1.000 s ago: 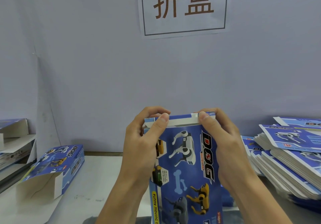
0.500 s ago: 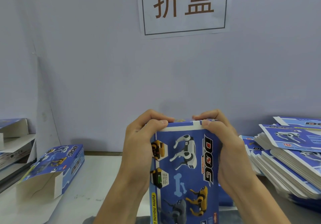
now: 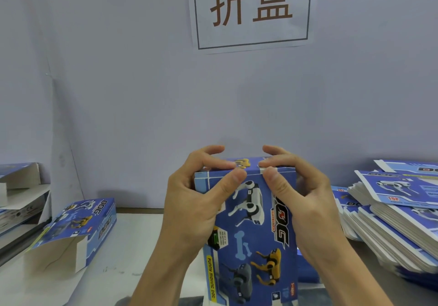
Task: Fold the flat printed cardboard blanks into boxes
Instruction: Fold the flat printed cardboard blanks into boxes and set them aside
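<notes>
Both hands, the left hand point(image 3: 189, 201) and the right hand point(image 3: 305, 201), grip the top of an upright blue box point(image 3: 251, 225), thumbs pressed on its front, above the table point(image 3: 132, 246), a folded box point(image 3: 78, 229) lying left, flat blanks point(image 3: 391, 215) stacked right.

Count on inspection:

- Hands: two, left hand point(image 3: 189, 201) and right hand point(image 3: 305, 201), both on one upright box point(image 3: 248, 229).
- Folded boxes: two in all, the second box point(image 3: 78, 229) lying on the table point(image 3: 132, 246).
- Flat blanks point(image 3: 398, 213): one spread stack at right; sheet count cannot be told.
- Wall sign point(image 3: 251, 9): one, bearing two characters.
- Cardboard items at left edge point(image 3: 19, 187): partly cut off, number unclear.
</notes>
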`<action>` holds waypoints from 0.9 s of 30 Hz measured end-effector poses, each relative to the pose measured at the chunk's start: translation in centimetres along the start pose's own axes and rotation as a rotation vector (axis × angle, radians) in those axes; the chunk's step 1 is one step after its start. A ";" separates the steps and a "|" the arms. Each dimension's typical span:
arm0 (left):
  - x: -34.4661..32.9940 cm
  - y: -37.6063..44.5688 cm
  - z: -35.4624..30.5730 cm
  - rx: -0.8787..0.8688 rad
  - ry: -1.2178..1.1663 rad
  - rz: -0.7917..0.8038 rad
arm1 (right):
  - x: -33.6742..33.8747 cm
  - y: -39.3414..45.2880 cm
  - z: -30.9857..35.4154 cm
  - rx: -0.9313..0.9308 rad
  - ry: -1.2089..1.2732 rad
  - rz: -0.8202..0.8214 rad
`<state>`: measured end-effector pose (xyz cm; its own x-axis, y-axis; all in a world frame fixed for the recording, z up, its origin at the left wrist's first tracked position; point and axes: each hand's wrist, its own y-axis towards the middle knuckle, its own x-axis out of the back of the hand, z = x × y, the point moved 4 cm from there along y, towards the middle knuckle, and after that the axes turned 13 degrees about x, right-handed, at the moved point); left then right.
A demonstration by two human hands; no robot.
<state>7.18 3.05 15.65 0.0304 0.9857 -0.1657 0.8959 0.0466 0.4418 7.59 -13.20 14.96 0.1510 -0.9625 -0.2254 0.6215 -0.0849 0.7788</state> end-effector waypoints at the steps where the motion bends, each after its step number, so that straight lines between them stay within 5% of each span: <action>1: -0.1 0.0 -0.1 -0.021 0.031 0.015 | 0.1 0.0 0.0 0.007 -0.004 -0.007; 12: -0.2 -0.2 0.2 -0.027 0.045 0.099 | 0.9 0.0 -0.6 -0.085 0.112 -0.018; 20: 0.7 0.0 -0.6 -0.082 0.178 0.070 | 0.5 0.1 0.5 0.054 -0.063 -0.034; 25: 3.1 0.6 -1.3 -0.230 0.141 -0.282 | 0.5 0.5 2.1 0.271 -0.331 -0.133; 27: 4.4 0.9 -0.5 -0.172 -0.044 -0.438 | 0.0 0.4 2.6 0.371 -0.463 -0.146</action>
<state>7.86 7.55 15.76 -0.3122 0.8594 -0.4050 0.7419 0.4868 0.4611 5.83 -13.88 16.81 -0.3175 -0.9390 -0.1324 0.2887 -0.2287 0.9297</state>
